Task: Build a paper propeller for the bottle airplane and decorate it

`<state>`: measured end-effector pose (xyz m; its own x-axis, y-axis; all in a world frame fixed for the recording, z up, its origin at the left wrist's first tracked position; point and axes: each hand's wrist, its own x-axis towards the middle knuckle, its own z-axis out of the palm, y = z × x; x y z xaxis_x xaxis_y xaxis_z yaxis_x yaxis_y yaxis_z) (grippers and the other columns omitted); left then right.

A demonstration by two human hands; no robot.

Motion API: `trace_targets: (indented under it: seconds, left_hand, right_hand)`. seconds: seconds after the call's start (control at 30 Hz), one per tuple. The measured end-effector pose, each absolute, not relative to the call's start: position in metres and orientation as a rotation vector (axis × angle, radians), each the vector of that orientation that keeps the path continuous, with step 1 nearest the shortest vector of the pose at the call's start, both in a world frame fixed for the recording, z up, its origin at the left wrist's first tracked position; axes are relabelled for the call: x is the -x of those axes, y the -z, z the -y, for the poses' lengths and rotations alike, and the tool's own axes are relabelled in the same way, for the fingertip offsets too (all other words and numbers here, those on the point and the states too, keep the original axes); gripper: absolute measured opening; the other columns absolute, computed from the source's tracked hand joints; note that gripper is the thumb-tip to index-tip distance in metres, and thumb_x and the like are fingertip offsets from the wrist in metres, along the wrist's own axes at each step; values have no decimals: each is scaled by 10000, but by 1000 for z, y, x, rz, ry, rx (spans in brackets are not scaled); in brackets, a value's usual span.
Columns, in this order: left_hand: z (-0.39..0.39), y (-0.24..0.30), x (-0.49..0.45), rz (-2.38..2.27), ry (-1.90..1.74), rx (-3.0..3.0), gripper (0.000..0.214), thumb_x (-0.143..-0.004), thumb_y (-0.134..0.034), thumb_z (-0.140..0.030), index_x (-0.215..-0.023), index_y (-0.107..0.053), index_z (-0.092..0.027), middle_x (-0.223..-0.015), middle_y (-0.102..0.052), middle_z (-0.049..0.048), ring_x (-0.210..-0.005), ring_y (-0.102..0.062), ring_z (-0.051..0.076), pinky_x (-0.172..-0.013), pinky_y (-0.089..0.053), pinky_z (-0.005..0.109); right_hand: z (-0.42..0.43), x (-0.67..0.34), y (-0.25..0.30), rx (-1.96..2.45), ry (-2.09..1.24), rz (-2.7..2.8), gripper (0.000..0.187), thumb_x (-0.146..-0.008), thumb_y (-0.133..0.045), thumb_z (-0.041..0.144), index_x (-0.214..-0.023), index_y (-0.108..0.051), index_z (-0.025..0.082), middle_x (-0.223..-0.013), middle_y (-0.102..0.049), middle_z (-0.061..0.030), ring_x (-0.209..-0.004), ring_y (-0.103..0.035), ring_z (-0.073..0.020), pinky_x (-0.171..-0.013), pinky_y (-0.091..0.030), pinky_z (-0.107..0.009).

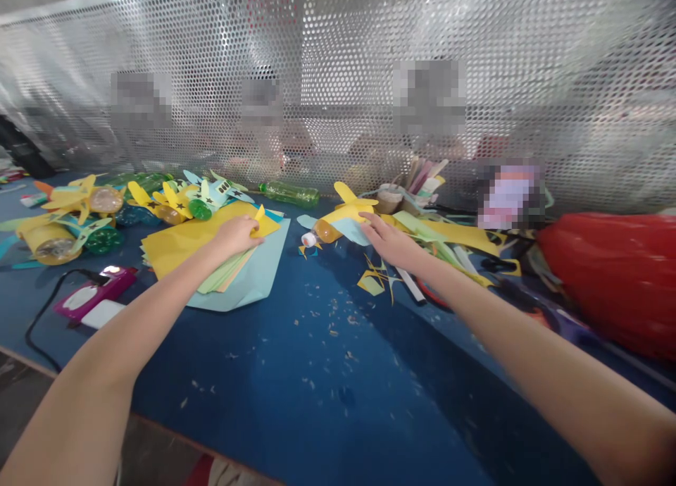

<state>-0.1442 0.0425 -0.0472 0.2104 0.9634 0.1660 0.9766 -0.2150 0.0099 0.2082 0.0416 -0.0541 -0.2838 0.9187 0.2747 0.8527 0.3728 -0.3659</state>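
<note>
While left hand (236, 235) pinches yellow paper (259, 220), centre-left | right hand (389, 241) touches plane (346, 213), mid-frame | right grip: can't tell if closed

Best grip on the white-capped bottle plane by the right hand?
Likely the amber front of the bottle plane, behind the white cap, from the near side: that rounded part is exposed and faces the person, while the pale-blue wing looks thin and bendable.

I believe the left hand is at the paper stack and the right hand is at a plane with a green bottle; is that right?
Not quite: the head view shows the right hand at a plane with an orange bottle, not a green one.
</note>
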Motion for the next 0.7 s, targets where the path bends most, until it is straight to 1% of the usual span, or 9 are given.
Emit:
trace_targets:
  seconds: [0.07, 0.17, 0.27, 0.33, 0.4, 0.47, 0.53, 0.6, 0.7]
  left_hand:
    - [-44, 48, 144, 1928, 209, 2342, 324, -824, -600, -410, -999, -708, -160, -1026, -675, 123, -952, -629, 302, -742, -471, 341]
    - [-45, 48, 144, 1945, 212, 2331, 279, -847, -559, -329, -1012, -702, -156, -1046, -685, 124, -982, -628, 296, -764, -471, 337]
    - [-45, 47, 145, 1951, 202, 2346, 252, -849, -561, -296, -1013, -699, -165, -1075, -688, 115, -1003, -627, 287, -789, -469, 330]
    - [-44, 46, 145, 1967, 206, 2348, 284, -845, -586, -336, -1049, -684, -164, -1123, -680, 116, -1038, -618, 288, -812, -468, 327]
    - [-43, 45, 145, 1985, 219, 2344, 375, -829, -619, -423, -1094, -658, -161, -1174, -665, 118, -1075, -603, 290, -834, -465, 324]
    - [-41, 44, 144, 1999, 227, 2335, 464, -801, -646, -489, -1121, -633, -153, -1196, -653, 125, -1085, -597, 294, -838, -463, 323]
    - [-40, 44, 143, 2007, 231, 2320, 463, -799, -649, -483, -1120, -618, -150, -1181, -653, 127, -1064, -603, 289, -821, -461, 319]
    - [-40, 43, 143, 2020, 234, 2296, 405, -826, -616, -453, -1103, -614, -157, -1143, -662, 122, -1032, -611, 282, -793, -458, 313]
    - [-41, 42, 145, 2042, 229, 2270, 363, -854, -568, -433, -1099, -614, -170, -1098, -677, 110, -999, -617, 277, -762, -451, 308]
  right_hand:
    - [-38, -214, 52, 1538, -199, 2199, 526, -978, -245, 430, -1378, -453, 159, -1219, -669, -156, -1189, -601, -307, -1015, -447, -493]
    - [-32, -220, 51, 1546, -176, 2206, 521, -981, -222, 432, -1353, -473, 168, -1280, -633, -156, -1198, -594, -300, -1017, -447, -478]
    - [-27, -220, 53, 1540, -158, 2222, 516, -985, -204, 439, -1304, -512, 175, -1267, -636, -154, -1143, -623, -294, -986, -471, -460]
    - [-26, -218, 54, 1532, -160, 2233, 519, -989, -194, 440, -1255, -547, 170, -1195, -669, -160, -1079, -650, -298, -948, -491, -458]
    - [-26, -214, 55, 1537, -161, 2243, 536, -991, -180, 453, -1189, -592, 172, -1097, -701, -165, -1018, -668, -312, -900, -509, -467]
    - [-25, -210, 54, 1553, -156, 2243, 572, -992, -159, 470, -1144, -623, 174, -1045, -714, -170, -1009, -669, -327, -876, -514, -478]
    - [-23, -206, 51, 1563, -147, 2237, 618, -992, -133, 489, -1122, -648, 175, -1008, -727, -169, -1012, -670, -337, -866, -515, -484]
    - [-19, -204, 49, 1589, -150, 2216, 688, -985, -100, 532, -1013, -699, 194, -902, -746, -153, -941, -692, -333, -825, -525, -475]
    - [-7, -200, 45, 1677, -176, 2170, 766, -967, -86, 599, -726, -711, 227, -730, -743, -116, -798, -712, -302, -732, -528, -428]
